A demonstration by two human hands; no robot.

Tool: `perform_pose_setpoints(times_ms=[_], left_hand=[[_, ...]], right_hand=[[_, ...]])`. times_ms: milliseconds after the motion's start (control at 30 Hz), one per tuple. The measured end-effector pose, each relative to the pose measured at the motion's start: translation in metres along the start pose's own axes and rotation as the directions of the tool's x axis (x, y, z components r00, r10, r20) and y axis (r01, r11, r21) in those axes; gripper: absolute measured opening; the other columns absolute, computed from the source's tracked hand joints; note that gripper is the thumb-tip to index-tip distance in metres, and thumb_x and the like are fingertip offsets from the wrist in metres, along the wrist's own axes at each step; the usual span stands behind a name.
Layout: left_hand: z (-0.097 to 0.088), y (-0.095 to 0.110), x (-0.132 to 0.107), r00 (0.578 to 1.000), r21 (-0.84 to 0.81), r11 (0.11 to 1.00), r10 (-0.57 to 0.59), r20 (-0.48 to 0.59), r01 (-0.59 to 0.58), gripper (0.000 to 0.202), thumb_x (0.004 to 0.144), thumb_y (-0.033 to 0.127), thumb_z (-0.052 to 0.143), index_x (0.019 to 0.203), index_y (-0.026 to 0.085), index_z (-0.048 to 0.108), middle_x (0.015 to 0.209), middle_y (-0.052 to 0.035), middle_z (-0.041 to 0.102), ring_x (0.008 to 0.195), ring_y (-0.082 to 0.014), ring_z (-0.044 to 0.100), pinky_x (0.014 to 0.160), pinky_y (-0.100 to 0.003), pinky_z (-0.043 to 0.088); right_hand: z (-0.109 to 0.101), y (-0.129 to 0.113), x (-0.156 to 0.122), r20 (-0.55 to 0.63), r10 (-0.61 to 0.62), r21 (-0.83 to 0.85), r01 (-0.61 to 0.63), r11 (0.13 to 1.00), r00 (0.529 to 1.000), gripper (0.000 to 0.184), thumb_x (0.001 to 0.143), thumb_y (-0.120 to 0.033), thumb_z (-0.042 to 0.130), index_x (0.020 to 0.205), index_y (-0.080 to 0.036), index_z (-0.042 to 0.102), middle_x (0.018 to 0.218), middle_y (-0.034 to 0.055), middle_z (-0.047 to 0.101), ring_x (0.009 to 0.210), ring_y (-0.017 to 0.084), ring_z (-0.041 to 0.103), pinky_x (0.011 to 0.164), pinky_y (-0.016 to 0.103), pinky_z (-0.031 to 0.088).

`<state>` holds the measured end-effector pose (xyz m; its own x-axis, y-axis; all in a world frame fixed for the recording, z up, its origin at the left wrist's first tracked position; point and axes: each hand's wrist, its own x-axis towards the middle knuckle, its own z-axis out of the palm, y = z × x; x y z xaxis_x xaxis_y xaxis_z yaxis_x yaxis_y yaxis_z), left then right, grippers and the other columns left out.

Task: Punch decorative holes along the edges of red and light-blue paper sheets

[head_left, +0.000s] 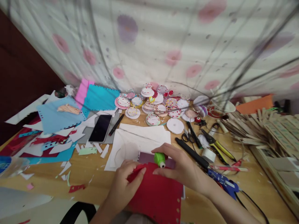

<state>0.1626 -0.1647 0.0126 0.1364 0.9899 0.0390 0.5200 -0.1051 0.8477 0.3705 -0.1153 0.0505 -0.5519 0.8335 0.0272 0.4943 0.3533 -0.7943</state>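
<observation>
My left hand [127, 180] pinches the top left edge of a red sheet [158, 191], fingers behind and thumb in front. Small holes run down the sheet's right edge. In my right hand [184, 166], between thumb and fingers, is a small green hole punch [159, 158] at the sheet's top edge. Its working side is partly hidden, so I cannot tell whether it bites the sheet. Behind the red sheet lie a dark purple piece [147, 157] and white paper [130, 135].
A phone [100, 128] and a black pen [116, 125] lie left of the paper. Layered paper discs [153, 119] crowd the back. Yellow pliers [218, 146], scissors [187, 136] and a blue glue gun [224, 182] are at right, near wooden sticks [254, 127]. Scraps [56, 143] cover the left.
</observation>
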Motion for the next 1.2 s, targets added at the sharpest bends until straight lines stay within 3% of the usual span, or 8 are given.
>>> perform_pose_setpoints(times_ms=[167,433,833,1000,1200], left_hand=[[-0.001,0.003,0.001,1.000,0.016,1.000,0.002,-0.008,-0.002,0.013,0.086,0.024,0.054,0.079,0.019,0.064,0.078,-0.0037,0.069,0.078,-0.0189,0.065,0.069,-0.027,0.051],[0.005,0.001,-0.005,0.999,0.045,0.999,0.017,0.029,-0.018,0.018,0.088,0.025,0.052,0.075,0.017,0.062,0.076,-0.0036,0.065,0.078,-0.0187,0.062,0.072,-0.029,0.049],[0.009,-0.002,-0.015,1.000,0.059,0.998,0.028,0.011,-0.029,0.020,0.088,0.027,0.053,0.073,0.017,0.062,0.073,-0.0037,0.062,0.075,-0.0187,0.060,0.070,-0.031,0.048],[0.008,0.000,-0.014,0.998,0.070,0.995,0.069,-0.008,-0.068,0.019,0.088,0.025,0.052,0.072,0.018,0.062,0.071,-0.0029,0.062,0.073,-0.0182,0.060,0.068,-0.029,0.048],[0.007,0.000,-0.010,0.997,0.057,0.996,0.072,-0.007,-0.072,0.015,0.087,0.023,0.053,0.077,0.019,0.065,0.076,-0.0032,0.066,0.077,-0.0186,0.061,0.071,-0.030,0.049]], right_hand=[[0.003,0.004,-0.001,0.019,0.070,0.059,-0.071,0.996,0.997,0.040,0.074,-0.036,0.073,0.109,-0.021,0.060,0.092,0.0032,0.063,0.079,0.016,0.059,0.069,0.027,0.047],[0.004,0.000,-0.009,0.068,-0.022,0.024,0.020,1.000,0.997,0.027,0.080,-0.020,0.066,0.107,-0.022,0.063,0.100,0.0049,0.063,0.088,0.017,0.060,0.080,0.029,0.047],[-0.008,-0.001,-0.013,0.168,0.036,0.086,-0.052,0.995,0.985,0.028,0.082,-0.022,0.062,0.109,-0.020,0.060,0.099,0.0031,0.063,0.088,0.016,0.058,0.078,0.026,0.046],[-0.005,-0.002,-0.012,0.134,0.001,0.015,-0.003,1.000,0.991,0.029,0.082,-0.018,0.061,0.111,-0.021,0.060,0.100,0.0040,0.063,0.089,0.016,0.058,0.080,0.028,0.046],[-0.004,-0.001,-0.011,0.197,-0.003,0.117,-0.021,0.993,0.980,0.029,0.081,-0.020,0.062,0.110,-0.021,0.060,0.099,0.0029,0.064,0.090,0.016,0.059,0.080,0.027,0.047]])
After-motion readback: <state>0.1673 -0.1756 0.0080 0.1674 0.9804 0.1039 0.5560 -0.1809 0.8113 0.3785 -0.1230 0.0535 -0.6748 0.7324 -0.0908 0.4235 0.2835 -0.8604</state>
